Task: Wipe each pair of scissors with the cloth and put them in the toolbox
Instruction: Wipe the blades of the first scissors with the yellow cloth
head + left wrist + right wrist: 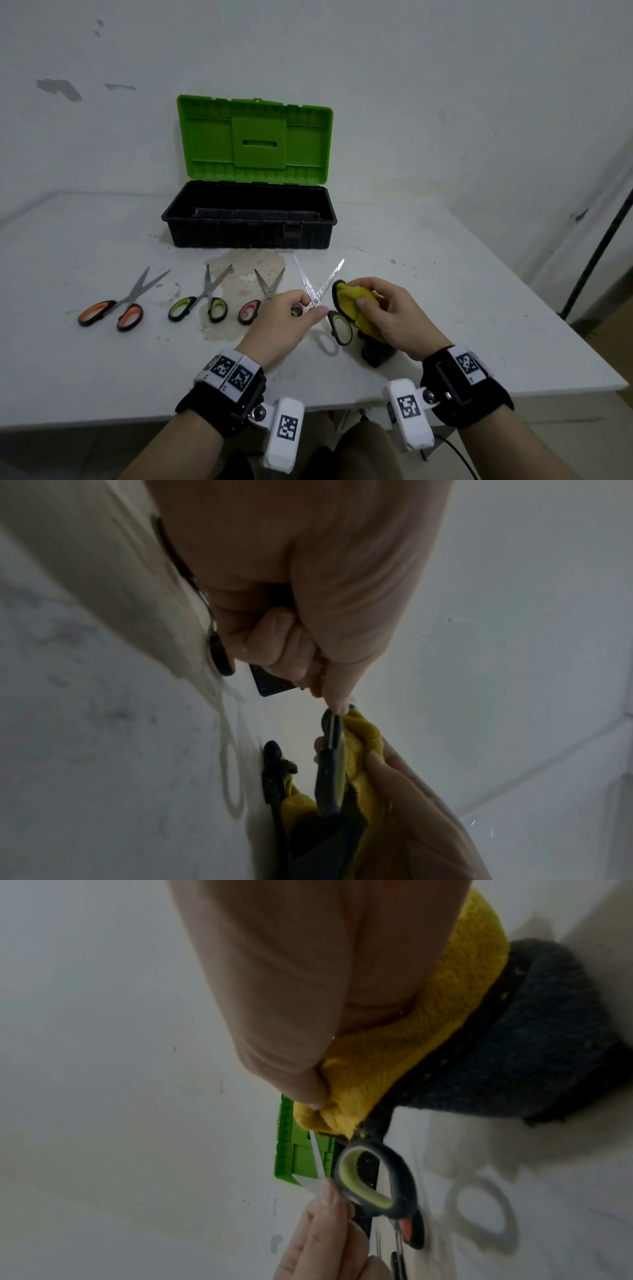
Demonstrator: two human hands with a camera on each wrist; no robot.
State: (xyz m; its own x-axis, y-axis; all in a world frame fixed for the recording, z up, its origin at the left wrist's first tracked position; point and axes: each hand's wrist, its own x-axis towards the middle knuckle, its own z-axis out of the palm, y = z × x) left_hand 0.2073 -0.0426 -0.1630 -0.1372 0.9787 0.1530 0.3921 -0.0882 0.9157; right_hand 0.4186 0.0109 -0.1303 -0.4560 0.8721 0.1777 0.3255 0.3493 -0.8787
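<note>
Your left hand [287, 317] pinches the open scissors [320, 298] at the pivot, above the counter [445, 291] at 6 o'clock of the toolbox [248, 219]. Your right hand [387, 311] grips the yellow cloth [352, 301] against the 3 o'clock blade.

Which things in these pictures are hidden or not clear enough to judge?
- Toolbox floor, head view: dark, and the front wall hides part of it.
- Pink-handled scissors, head view: the left hand covers one handle.
- Held scissors, head view: the cloth in the right hand covers part of one blade.
- Scissors on the table, left wrist view: the palm hides most of them.
</note>
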